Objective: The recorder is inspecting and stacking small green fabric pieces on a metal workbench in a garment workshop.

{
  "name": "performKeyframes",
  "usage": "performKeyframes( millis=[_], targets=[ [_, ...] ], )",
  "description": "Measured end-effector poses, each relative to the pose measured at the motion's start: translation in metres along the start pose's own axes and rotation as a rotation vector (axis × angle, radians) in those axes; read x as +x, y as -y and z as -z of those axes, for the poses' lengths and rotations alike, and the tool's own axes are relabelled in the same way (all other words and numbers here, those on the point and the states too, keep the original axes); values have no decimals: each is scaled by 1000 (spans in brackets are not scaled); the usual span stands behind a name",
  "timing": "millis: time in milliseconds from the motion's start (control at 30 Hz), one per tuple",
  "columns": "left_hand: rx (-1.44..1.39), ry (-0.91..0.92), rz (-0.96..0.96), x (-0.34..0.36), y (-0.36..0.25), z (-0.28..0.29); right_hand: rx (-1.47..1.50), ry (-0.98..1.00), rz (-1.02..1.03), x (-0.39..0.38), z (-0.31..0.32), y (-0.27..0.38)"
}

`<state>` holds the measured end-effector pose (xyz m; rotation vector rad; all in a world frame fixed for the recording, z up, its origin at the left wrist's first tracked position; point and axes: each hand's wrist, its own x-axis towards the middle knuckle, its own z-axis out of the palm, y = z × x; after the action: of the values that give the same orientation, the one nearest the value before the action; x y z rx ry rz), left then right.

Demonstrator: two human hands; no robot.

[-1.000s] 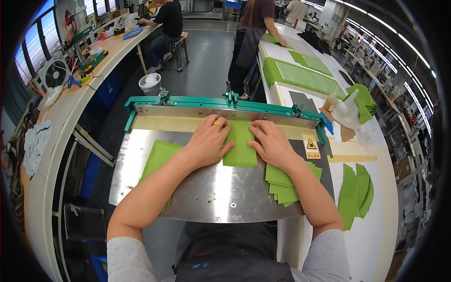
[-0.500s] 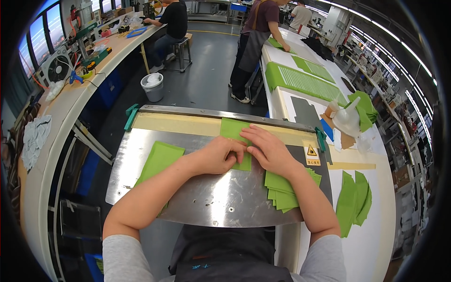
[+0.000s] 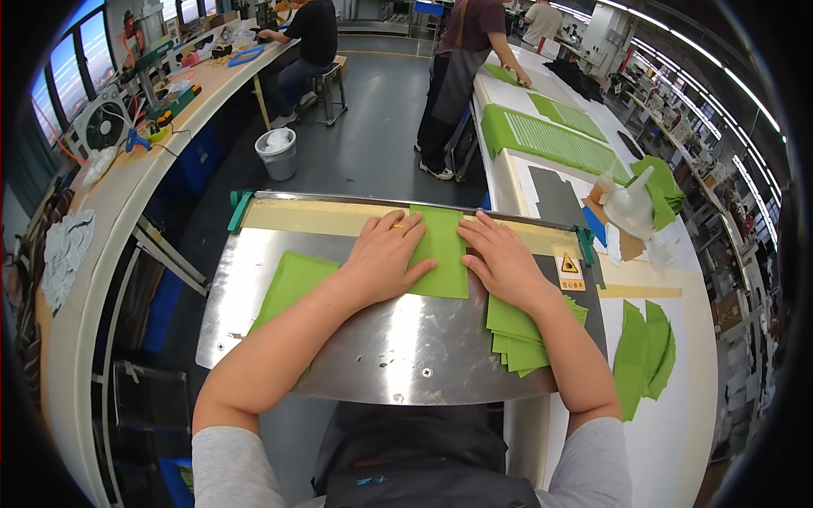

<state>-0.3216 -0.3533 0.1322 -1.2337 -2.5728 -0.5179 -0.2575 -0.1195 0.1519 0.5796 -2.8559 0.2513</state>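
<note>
A green rectangular piece, fabric or leather by its look, (image 3: 440,254) lies on a metal-topped work plate (image 3: 373,356), its far end at the long metal bar (image 3: 339,201). My left hand (image 3: 383,256) rests flat along its left edge, fingers stretched toward the bar and thumb on the piece. Along the right edge lies my right hand (image 3: 503,264), open, its thumb and fingertips at the border. Left of my hands is another green piece (image 3: 292,284), partly under my left forearm. A fanned stack of green pieces (image 3: 515,334) sits beside my right forearm.
Green clamps (image 3: 240,212) stand at the bar's ends, with a yellow warning label (image 3: 570,269) near the right one. On the right table are cut green pieces (image 3: 631,360) and a white bottle (image 3: 633,203). A bucket (image 3: 277,155) stands on the floor. Two people work farther off.
My hands have spread apart from their close, bent-finger position over the piece and now lie flat at its two sides. More of the green piece shows between them.
</note>
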Motion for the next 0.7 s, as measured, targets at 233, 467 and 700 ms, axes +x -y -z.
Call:
performKeyframes(
  millis=[233, 467, 700],
  targets=[
    [27, -48, 1, 0, 4, -3, 21, -20, 22, 3, -5, 0],
    [7, -51, -7, 1, 5, -4, 7, -2, 16, 3, -7, -3],
    [-28, -17, -38, 1, 6, 3, 29, -89, 6, 2, -4, 5]
  ],
)
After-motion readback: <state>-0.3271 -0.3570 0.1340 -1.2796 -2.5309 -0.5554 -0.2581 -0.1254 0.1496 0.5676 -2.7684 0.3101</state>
